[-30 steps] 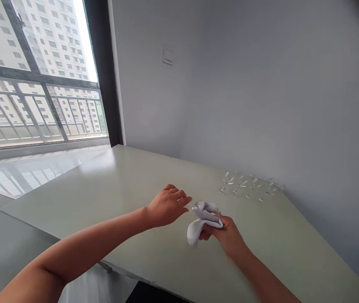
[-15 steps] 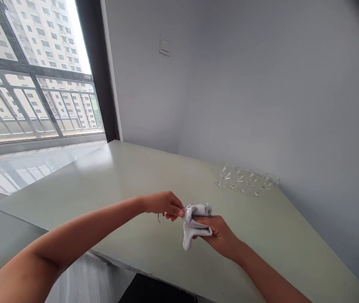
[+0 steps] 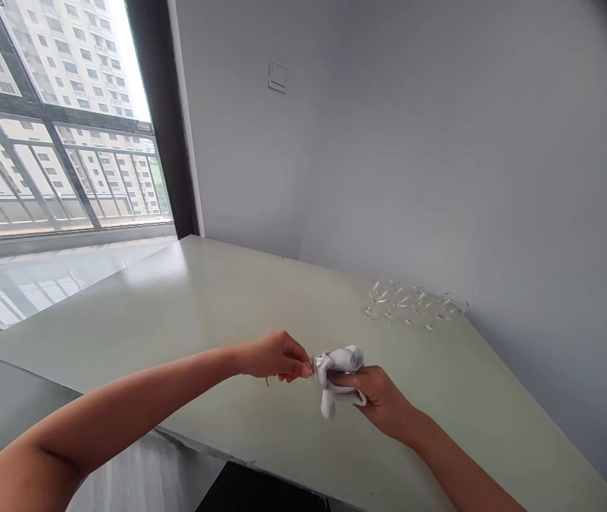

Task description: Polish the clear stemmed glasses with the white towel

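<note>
My left hand (image 3: 276,355) is closed in a pinch on the stem of a small wine glass (image 3: 312,366). A sliver of its foot shows just below the left fingers. Around the bowl, a white cloth (image 3: 346,358) is bunched up and hides most of the glass. My right hand (image 3: 381,398) is wrapped on the cloth from the right, thumb side up, with part of the cloth hanging below. Both hands are above the table, and the glass lies roughly sideways between them.
Several clear stemmed glasses (image 3: 400,299) stand upright in a group near the wall at the back right of the pale green table (image 3: 229,299). A grey wall (image 3: 442,178) with a switch (image 3: 277,76) rises behind. The window (image 3: 69,142) is at the left.
The cloth and my right hand have shifted slightly right, and more of the glass by my left fingertips shows. The cloth's hanging end is bunched differently. The view has shifted slightly.
</note>
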{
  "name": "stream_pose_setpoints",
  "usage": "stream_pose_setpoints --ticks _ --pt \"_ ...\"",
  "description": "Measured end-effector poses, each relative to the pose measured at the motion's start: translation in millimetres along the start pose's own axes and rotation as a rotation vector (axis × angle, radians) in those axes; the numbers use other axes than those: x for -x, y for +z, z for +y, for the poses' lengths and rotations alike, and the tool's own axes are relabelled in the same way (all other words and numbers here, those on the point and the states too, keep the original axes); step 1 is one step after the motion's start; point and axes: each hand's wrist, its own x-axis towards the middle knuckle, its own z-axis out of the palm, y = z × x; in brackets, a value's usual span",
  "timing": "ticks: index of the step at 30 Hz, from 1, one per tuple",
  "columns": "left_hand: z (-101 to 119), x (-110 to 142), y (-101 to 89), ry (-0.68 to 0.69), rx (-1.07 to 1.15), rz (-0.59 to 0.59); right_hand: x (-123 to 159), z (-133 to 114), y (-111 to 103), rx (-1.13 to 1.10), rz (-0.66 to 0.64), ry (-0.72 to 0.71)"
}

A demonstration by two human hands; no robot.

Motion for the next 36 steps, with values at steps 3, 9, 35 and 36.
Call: stream_pose_setpoints --ticks 3,9,35,36 --pt "-12.2 3.9 -4.0 -0.088 0.334 -0.070 13.3 20.2 -15.8 -0.034 0.155 0.051" --pt "-26.2 3.0 -8.3 -0.258 0.126 0.185 35.9 19.0 -44.7 0.027 0.556 0.182" --pt "-13.0 -62.2 29.6 0.079 -0.211 1.025 -90.2 23.0 58.9 -0.874 0.711 0.210" --pt "-13.3 -62.9 31.0 0.080 -0.165 1.012 -89.3 24.7 56.7 -0.793 0.679 0.209"
